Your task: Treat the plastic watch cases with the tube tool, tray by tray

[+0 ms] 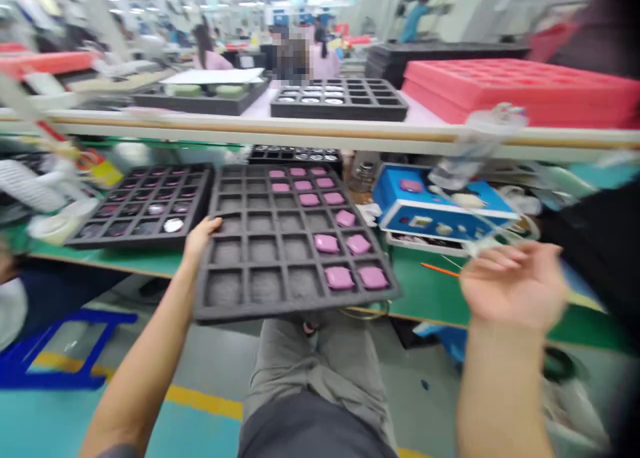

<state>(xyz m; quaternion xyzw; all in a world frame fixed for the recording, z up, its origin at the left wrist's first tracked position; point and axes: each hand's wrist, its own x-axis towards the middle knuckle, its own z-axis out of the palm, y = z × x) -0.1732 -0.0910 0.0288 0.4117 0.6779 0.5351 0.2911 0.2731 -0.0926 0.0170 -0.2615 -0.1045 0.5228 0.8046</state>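
My left hand (pixel 201 237) grips the left edge of a black foam tray (pixel 295 309), thumb over the rim. The tray is tilted slightly and juts past the bench's front edge. Pink rounded-square pieces (pixel 327 244) sit in compartments along its right side and far end; many compartments at the left are bare. To the right, my right hand (pixel 515 281) is raised above the bench, palm towards me and fingers curled. A pale tube (pixel 493 228) passes close to its fingertips. Blur hides what those fingers hold, if anything.
A second black tray (pixel 135 239) with dark round pieces stands at left. A blue box (pixel 445 208) bears one pink piece. An orange stick (pixel 440 269) lies on the green bench (pixel 420 295). Red foam trays (pixel 520 91) sit on the shelf above. A person is at far left.
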